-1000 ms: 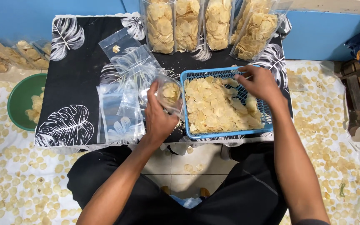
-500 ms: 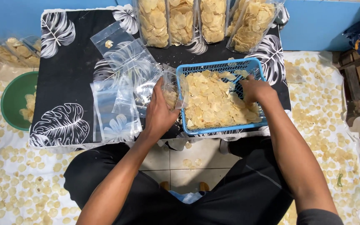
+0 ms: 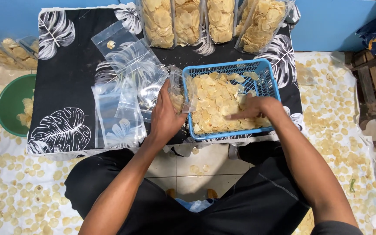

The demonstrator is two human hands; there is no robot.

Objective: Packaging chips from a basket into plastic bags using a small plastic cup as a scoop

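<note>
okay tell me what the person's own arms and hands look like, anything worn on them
Both forearms are bare. The left hand and right hand wear no gloves; no rings, watch or bands show. A dark sleeve edge shows on the right arm at the frame's bottom.

Both forearms bare, reaching forward from my lap, elbows bent. Left hand (image 3: 167,117): back of hand up, fingers curled closed in a grip, thumb side toward the midline. Right hand (image 3: 257,109): palm down, wrist slightly flexed, fingers extended and pointing left, lying low and flat. Hands near, not touching.
</note>
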